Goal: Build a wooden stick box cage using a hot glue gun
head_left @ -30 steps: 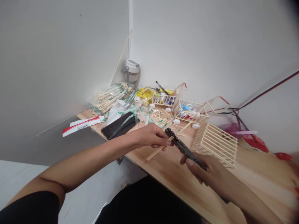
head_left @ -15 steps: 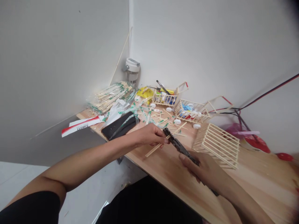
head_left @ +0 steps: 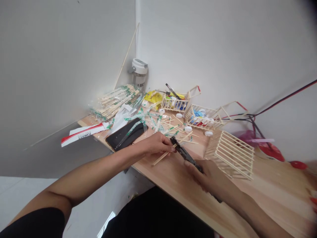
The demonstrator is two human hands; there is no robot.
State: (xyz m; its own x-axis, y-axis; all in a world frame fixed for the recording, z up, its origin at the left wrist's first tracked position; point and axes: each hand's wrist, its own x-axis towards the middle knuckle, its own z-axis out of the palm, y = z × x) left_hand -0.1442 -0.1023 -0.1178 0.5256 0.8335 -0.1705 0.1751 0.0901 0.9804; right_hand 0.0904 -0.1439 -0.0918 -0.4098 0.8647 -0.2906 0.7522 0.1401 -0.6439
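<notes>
l. grip (head_left: 158,145) is pressed together on a thin wooden stick (head_left: 163,158), the stick's free end pointing down-left from it. r. grip (head_left: 209,177) is closed round the handles of black metal pliers (head_left: 185,156), the tool's head held right by l. grip and just beside the stick; whether the stick is between the jaws can't be told. a stick-built lattice cage (head_left: 230,153) is set on the counter (head_left: 188,195) just beyond r. grip. beyond l. grip a black phone (head_left: 125,134) is laid flat, w/ scattered sticks and green-printed wrappers around. two small stick carts (head_left: 174,105) (head_left: 201,118) holding bottle caps are placed further off, and a bundle of wrapped chopsticks (head_left: 116,101) is piled by the wall, well left of both grips.
</notes>
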